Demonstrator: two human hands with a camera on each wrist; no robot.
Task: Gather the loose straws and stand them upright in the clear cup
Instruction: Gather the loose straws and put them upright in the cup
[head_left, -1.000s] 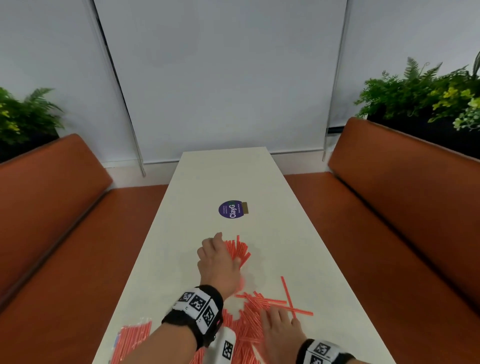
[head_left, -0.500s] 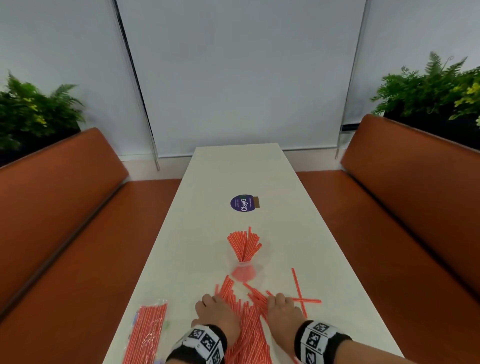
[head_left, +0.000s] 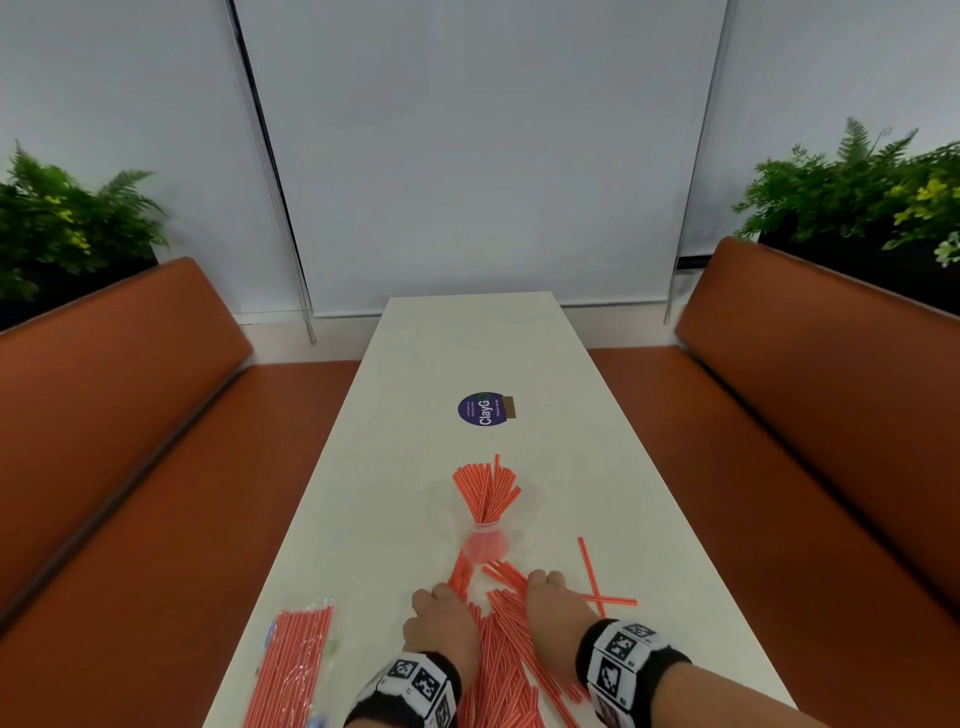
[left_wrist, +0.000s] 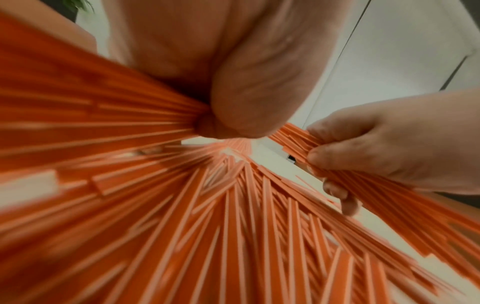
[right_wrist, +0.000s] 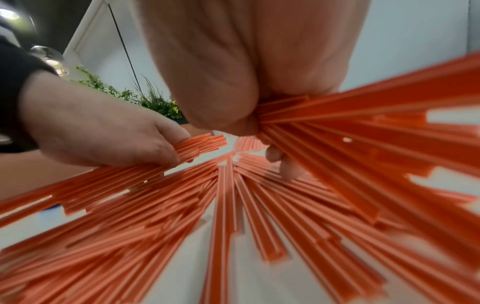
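Both hands are down in the pile! The left hand (head_left: 441, 631) has its fingers and thumb curled round a bundle of loose straws (head_left: 506, 654), clamped tight, and the wrist view shows that bundle (left_wrist: 98, 115) fanning out of the fist. The right hand (head_left: 553, 605) grips its own sheaf the same way, fingers (left_wrist: 335, 144) wrapped over the straws with the ends poking out past the knuckles.

The left bundle's long axis runs from 6 up toward 12, tips aimed at the cup; the right one slants toward 11. Between and below the hands the rest of the pile lies flat on the white table (head_left: 415, 389), mostly lengthwise, 6 to 12.

At 12 from the hands, near them, stands the clear cup (head_left: 485, 543), upright, with a fan of straws (head_left: 485, 488) already standing in it, splaying outward at the top. At 2 from the right hand, two stray straws (head_left: 597, 584) lie crossed. Out at 9, a sealed packet of straws (head_left: 296, 665) sits at the table's edge. Farther up at 12 there's a purple round sticker (head_left: 482, 409).
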